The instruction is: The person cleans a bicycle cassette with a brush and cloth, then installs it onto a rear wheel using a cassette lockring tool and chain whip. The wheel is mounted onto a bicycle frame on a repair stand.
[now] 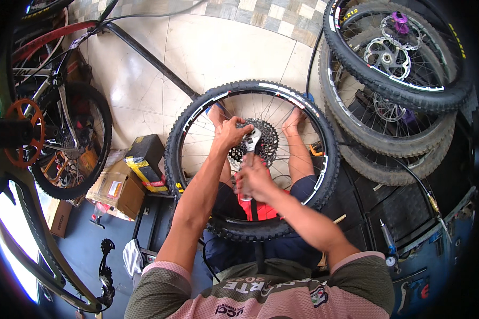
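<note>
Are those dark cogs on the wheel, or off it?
On: the dark cogs sit at the middle of the wheel, ringed by its tyre.

On my feed I have both bare arms reaching forward and converging, hands near each other. My left forearm (197, 199) runs long and almost straight, with the left hand (231, 132) farther out, knuckles up and fingers bent toward the right. My right forearm (308, 220) slants inward from a bent elbow, and the right hand (256, 179), nearer the body, blurs slightly, fingers curled in.
</note>
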`<state>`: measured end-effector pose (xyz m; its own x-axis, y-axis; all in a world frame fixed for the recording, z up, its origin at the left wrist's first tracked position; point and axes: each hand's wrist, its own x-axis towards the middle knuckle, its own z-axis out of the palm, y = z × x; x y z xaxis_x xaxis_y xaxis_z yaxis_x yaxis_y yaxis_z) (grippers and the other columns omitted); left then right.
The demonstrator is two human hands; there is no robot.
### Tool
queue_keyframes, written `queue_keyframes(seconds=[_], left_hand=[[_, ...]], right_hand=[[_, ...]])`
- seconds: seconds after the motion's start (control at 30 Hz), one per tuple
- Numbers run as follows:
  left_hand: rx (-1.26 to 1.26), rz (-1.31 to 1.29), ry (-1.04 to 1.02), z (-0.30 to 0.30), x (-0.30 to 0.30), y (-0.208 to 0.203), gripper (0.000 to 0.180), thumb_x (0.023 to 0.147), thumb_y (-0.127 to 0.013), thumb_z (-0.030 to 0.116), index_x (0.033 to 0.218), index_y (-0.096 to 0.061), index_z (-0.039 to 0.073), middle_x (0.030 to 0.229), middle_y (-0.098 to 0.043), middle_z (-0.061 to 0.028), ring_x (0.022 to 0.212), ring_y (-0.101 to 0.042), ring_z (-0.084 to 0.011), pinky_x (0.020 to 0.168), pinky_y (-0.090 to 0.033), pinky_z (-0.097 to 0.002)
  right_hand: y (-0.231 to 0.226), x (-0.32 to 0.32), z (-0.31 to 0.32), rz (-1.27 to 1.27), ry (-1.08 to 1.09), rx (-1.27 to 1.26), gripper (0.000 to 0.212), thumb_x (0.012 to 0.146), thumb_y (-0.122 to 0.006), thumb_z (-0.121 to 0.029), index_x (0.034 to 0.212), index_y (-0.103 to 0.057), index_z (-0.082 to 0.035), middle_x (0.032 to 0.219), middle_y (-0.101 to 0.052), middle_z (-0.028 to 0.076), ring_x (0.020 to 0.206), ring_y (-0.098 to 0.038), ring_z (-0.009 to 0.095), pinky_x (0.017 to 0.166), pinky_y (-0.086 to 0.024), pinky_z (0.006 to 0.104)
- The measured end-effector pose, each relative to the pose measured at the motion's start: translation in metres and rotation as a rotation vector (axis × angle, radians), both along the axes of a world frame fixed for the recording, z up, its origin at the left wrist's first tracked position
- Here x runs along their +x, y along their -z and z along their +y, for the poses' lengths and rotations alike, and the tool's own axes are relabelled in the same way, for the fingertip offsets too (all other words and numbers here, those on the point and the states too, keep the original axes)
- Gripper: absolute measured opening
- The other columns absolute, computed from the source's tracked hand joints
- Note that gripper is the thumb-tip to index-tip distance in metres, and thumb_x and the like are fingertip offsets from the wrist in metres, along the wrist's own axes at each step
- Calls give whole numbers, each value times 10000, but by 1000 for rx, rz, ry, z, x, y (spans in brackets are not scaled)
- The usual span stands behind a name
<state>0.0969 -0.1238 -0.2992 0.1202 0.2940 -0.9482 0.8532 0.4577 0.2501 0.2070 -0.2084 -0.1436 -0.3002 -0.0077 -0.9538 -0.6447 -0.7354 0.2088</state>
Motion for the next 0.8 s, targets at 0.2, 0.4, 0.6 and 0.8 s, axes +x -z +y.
queue_keyframes(seconds=[0.2,0.4,0.6,0.8], left_hand=[[-83,5,107,-1,4,4,701,789,-750,703,1310,-685,238,1409,-554,-260,1319,-499,-461,1124,-386,-531],[-25,-50,153,-10,6,18,683,803,-805,618,1222,-698,89,1194,-693,-285,1157,-659,-397,1015,-505,-463],[-55,-32,114,-3,7,8,653,811,-795,615,1208,-702,105,1227,-670,-282,1212,-611,-413,1069,-450,-495],[-29,15,145,-8,7,0,642,820,-772,638,1225,-698,145,1294,-627,-311,1286,-542,-452,1137,-355,-539]], right_hand=[[18,61,-20,188,-388,115,333,1032,-649,-299,1260,-447,-165,850,-587,52,604,-629,222,606,-609,470],[149,197,17,-311,-1891,957,237,872,-653,-335,1046,-668,-174,942,-754,122,900,-735,358,749,-561,517],[127,168,-18,-438,-1688,915,290,903,-684,-324,1068,-644,-88,933,-734,192,892,-716,423,768,-567,540],[-14,60,-12,-343,-1259,688,650,907,-581,-152,1418,-252,78,865,-664,386,834,-682,547,796,-543,611]])
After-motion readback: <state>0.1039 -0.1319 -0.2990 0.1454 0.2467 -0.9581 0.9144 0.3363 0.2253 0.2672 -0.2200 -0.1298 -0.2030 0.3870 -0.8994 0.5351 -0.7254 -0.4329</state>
